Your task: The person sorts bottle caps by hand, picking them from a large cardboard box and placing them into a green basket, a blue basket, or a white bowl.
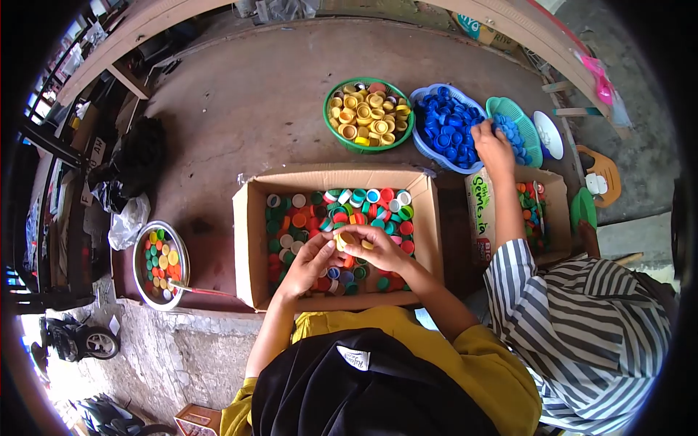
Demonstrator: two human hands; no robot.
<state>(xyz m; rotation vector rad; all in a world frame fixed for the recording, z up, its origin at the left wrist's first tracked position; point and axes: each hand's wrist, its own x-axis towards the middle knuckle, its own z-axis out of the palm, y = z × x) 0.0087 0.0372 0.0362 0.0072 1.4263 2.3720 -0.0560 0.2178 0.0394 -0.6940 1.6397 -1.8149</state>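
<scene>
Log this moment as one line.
left hand: fingertips at yellow caps | right hand: holding yellow caps | beneath: cardboard box, mixed-colour caps | co-worker's hand: by blue caps

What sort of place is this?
Probably a small sorting workshop: a cardboard box holds mixed-colour plastic caps, while a green basket holds mostly yellow ones and a blue basket blue ones.
</scene>
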